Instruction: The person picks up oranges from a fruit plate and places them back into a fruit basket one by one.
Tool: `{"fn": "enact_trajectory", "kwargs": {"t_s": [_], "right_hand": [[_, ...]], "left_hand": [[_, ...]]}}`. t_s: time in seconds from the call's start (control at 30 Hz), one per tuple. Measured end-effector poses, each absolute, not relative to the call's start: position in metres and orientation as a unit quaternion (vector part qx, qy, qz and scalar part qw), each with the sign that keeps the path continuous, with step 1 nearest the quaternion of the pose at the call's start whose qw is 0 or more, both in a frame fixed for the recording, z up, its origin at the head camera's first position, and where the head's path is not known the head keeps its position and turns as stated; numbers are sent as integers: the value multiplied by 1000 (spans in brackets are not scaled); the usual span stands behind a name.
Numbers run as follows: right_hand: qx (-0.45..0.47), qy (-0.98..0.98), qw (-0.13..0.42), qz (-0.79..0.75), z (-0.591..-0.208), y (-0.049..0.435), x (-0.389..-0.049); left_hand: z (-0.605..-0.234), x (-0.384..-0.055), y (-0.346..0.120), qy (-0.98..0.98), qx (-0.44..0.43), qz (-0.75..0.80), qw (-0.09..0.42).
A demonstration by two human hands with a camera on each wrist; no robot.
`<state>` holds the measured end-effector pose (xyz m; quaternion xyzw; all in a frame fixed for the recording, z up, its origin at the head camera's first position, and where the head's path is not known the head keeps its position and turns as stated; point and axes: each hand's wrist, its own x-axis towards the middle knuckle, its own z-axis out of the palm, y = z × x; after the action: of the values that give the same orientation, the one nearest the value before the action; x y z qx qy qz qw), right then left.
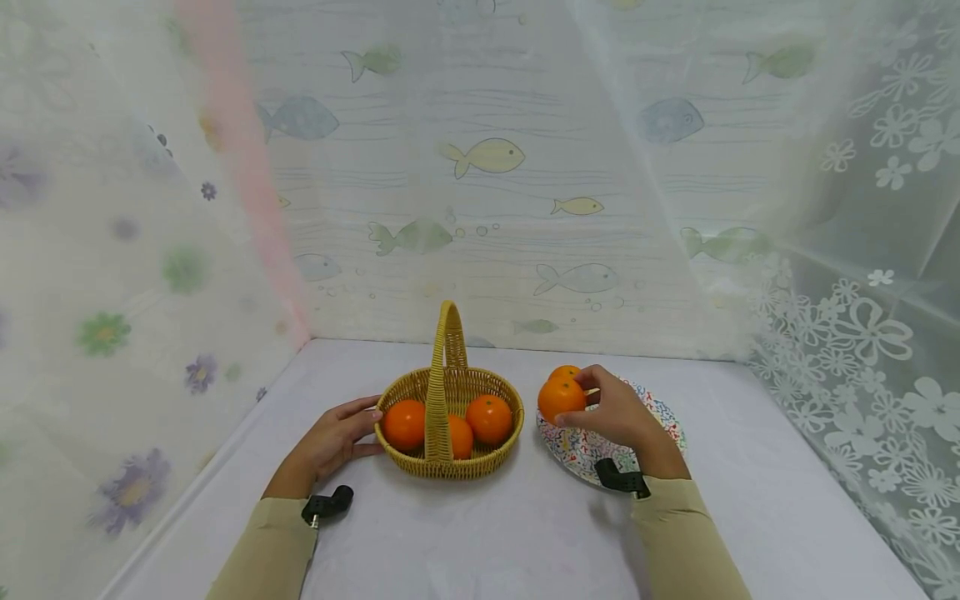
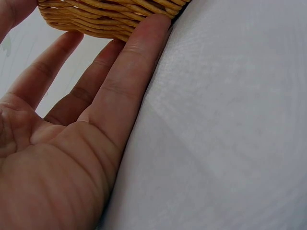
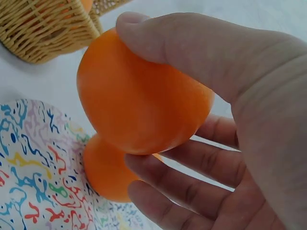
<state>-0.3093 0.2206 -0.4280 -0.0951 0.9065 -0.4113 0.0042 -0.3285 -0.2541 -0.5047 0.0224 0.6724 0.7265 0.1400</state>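
My right hand (image 1: 617, 410) pinches an orange (image 1: 561, 400) between thumb and fingers, above the left part of a plate (image 1: 670, 422) with a multicoloured squiggle pattern. Just behind it is another orange (image 1: 565, 372), partly hidden; the right wrist view shows this second orange (image 3: 109, 170) below the held one. On the left, my left hand (image 1: 341, 436) touches the side of a yellow wicker basket (image 1: 450, 469) with nearly straight fingers (image 2: 125, 79). The basket stands upright and contains three visible oranges: left (image 1: 405, 425), middle (image 1: 460, 437) and right (image 1: 490, 420).
The basket's tall arched handle (image 1: 437, 375) rises over its middle. A white cloth (image 1: 480, 542) covers the table. Sheer curtain panels with fish (image 1: 491, 157) and flower prints (image 1: 873, 329) hang behind and at both sides.
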Motion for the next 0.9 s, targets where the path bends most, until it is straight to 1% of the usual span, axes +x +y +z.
{"fn": "enact_trajectory", "kwargs": {"t_s": [0.3,0.63,0.9], "right_hand": [[-109,906,-8,-409,-424,216,-307],[-135,893,-3,-430,-422,205,-304],[-152,891,-10,-428,-419,196,-302]], "left_hand": [[-504,-328,-253,676,17,724,139],[-506,-329,-253,675,19,724,138],[-506,-329,-254,674,20,725,139]]}}
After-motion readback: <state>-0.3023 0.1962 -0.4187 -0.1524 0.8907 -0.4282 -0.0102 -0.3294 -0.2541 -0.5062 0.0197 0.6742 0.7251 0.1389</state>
